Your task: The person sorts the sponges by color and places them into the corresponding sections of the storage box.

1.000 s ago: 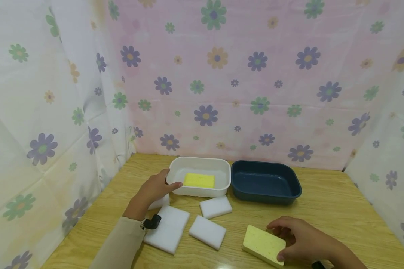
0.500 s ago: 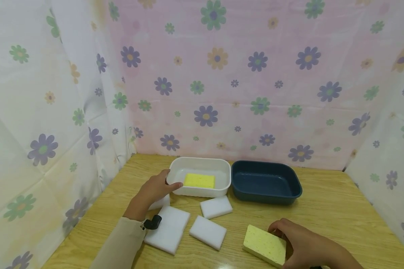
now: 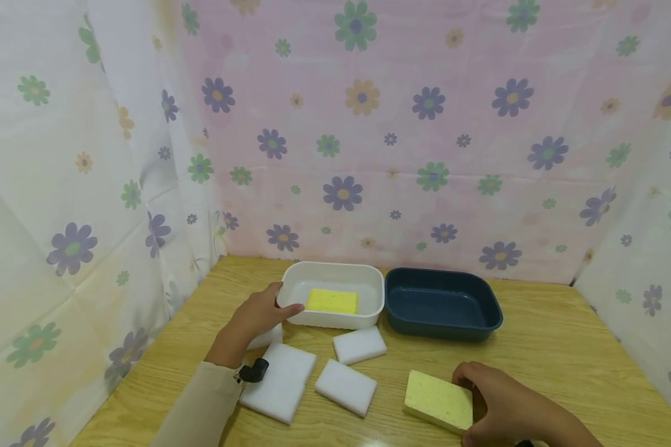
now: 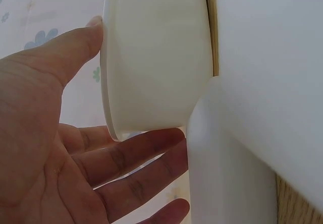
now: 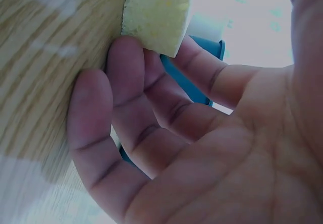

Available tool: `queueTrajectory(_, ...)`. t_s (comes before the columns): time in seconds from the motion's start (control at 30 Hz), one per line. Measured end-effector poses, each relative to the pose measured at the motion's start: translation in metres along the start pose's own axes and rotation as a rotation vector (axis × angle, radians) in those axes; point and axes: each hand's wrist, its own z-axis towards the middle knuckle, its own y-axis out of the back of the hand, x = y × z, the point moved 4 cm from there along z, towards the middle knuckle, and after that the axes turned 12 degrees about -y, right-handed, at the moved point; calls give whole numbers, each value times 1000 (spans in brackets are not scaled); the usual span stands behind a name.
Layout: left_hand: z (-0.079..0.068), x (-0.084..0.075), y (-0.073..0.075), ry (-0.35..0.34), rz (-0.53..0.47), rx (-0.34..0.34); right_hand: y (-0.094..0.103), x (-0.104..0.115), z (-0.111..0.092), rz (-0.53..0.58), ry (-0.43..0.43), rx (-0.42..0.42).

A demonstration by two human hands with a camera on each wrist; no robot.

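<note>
My left hand (image 3: 257, 313) holds the left end of a white plastic tub (image 3: 335, 320), thumb at its front rim. In the left wrist view, the thumb (image 4: 83, 45) touches the tub's rim and the other fingers lie along its end. A thin yellow sponge (image 3: 332, 300) lies inside the tub. At the front right, my right hand (image 3: 506, 400) grips the right end of a thick yellow sponge (image 3: 438, 400), between the thumb and the fingers. The right wrist view shows fingertips against the end of this sponge (image 5: 156, 17), close to the tabletop.
A dark blue tub (image 3: 436, 329) stands right of the white one. Several white foam blocks lie in front, among them one (image 3: 345, 386) in the middle, one (image 3: 360, 344) near the white tub and a larger piece (image 3: 278, 382) by the left wrist. Flowered curtains (image 3: 391, 124) enclose the table.
My right hand has shifted slightly and closed in on the right end of the thick yellow sponge, which has turned a little. The left hand and the tubs stay put.
</note>
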Motion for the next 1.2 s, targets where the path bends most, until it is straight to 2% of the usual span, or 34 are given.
queueTrajectory(0.23, -1, 3, -1, 5, -1, -7, 2, 5, 0, -42, 37, -54)
queueTrajectory(0.57, -1, 1, 0, 11, 4, -5, 8, 14, -4, -38, 115, -181)
queueTrajectory(0.8, -1, 2, 0, 14, 11, -1, 9, 18, -6, -42, 156, -235)
queueTrajectory(1.2, -1, -2, 0, 0, 23, 8, 14, 31, -8, -110, 273, -406)
